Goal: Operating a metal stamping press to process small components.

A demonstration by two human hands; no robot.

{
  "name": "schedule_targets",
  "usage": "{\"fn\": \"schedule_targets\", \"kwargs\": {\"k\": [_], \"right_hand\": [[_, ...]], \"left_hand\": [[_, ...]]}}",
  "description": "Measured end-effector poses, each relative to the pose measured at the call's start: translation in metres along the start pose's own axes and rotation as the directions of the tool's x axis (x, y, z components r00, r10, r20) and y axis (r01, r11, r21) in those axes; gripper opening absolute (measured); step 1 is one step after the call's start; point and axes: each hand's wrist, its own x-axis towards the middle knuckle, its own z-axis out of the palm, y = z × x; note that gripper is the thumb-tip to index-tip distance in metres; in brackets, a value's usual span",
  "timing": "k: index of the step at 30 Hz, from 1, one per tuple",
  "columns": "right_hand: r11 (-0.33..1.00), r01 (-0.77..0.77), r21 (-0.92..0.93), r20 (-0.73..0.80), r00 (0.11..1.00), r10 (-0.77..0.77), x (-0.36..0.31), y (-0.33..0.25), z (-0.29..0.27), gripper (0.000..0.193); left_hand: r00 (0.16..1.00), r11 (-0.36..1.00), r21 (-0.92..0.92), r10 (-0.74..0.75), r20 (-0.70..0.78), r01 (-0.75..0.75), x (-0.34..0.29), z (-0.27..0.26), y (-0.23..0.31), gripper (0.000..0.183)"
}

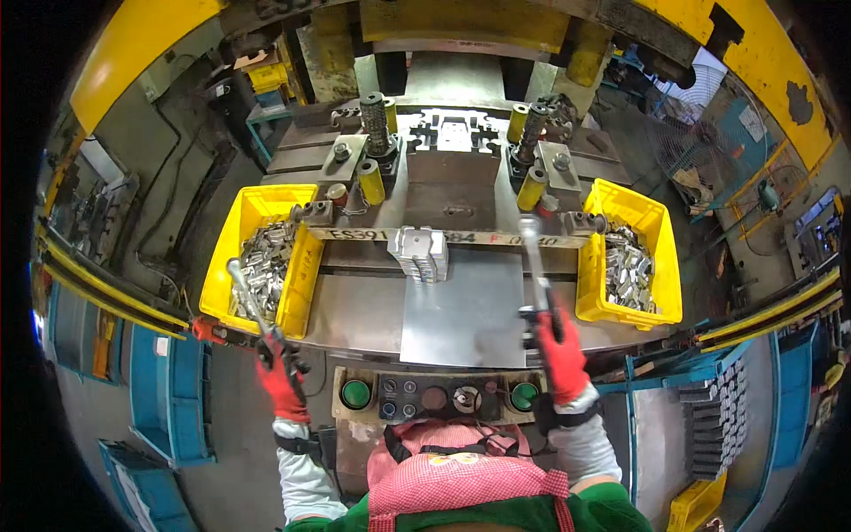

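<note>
Left hand (280,381), red glove, lower left of frame: fingers clamped round the handle of a long metal pick-up tool (251,301). Tool tip reaches up into the left yellow bin (232,232), over the pile of small shiny stamped parts (266,259).

Right hand (560,355), red glove, lower centre-right: closed tight on a second metal rod tool (536,266). That rod runs almost straight up the frame, its tip at the front edge of the die block (452,182), just left of the right yellow bin (658,232).

Right bin holds the same kind of bright stamped parts (628,270), heaped toward its inner side.

Centre of frame: flat grey sheet (465,310) lies on the press worktop (355,301), with a small stack of pale metal pieces (422,253) at its upper left corner. Neither tool touches the stack.

Bottom centre: control panel with two green buttons (356,394), between the two forearms.
</note>
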Motion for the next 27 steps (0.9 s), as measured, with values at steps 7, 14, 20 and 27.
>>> {"fn": "schedule_targets", "kwargs": {"k": [7, 14, 20, 27], "right_hand": [[0.891, -0.141, 0.431, 0.167, 0.983, 0.075, 0.03, 0.0, 0.1, 0.059], [0.954, 0.132, 0.269, -0.111, 0.988, -0.106, 0.093, 0.016, 0.139, 0.062], [0.975, 0.114, 0.191, -0.101, 0.99, -0.096, 0.102, 0.017, 0.151, 0.063], [0.978, 0.084, 0.191, -0.166, 0.985, -0.052, 0.098, 0.025, 0.102, 0.064]], "left_hand": [[0.919, 0.889, -0.321, -0.219, 0.326, 0.326, -0.007, 0.112, -0.006, 0.02], [0.71, 0.869, -0.029, 0.422, 0.563, -0.493, 0.037, 0.16, -0.106, 0.014], [0.637, 0.86, 0.031, 0.353, 0.686, -0.51, 0.026, 0.174, -0.131, 0.014], [0.685, 0.846, -0.279, -0.133, 0.716, 0.455, -0.012, 0.199, -0.115, 0.008]]}}
